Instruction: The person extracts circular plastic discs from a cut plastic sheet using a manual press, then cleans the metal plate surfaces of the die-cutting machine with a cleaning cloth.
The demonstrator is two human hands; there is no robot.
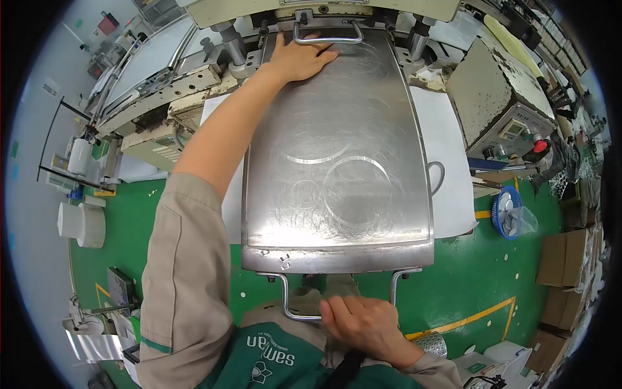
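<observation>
A large metal plate (pixel 337 129) with circular scratch marks lies in front of me, its far end at the press. My left hand (pixel 301 58) rests on the plate's far left part with its fingers spread, close to the far handle (pixel 330 40). At the near edge, my right hand (pixel 363 324) is closed round the near handle (pixel 286 295), a bent metal bar below the plate's front edge. White sheets (pixel 447 168) show beneath the plate on both sides.
The press (pixel 414 8) spans the top, with metal posts (pixel 232 42) beside the plate. A control box (pixel 512 97) with a red button stands right. A blue basket (pixel 507 211) and cardboard boxes (pixel 562 259) are farther right. White rolls (pixel 81 220) are at the left.
</observation>
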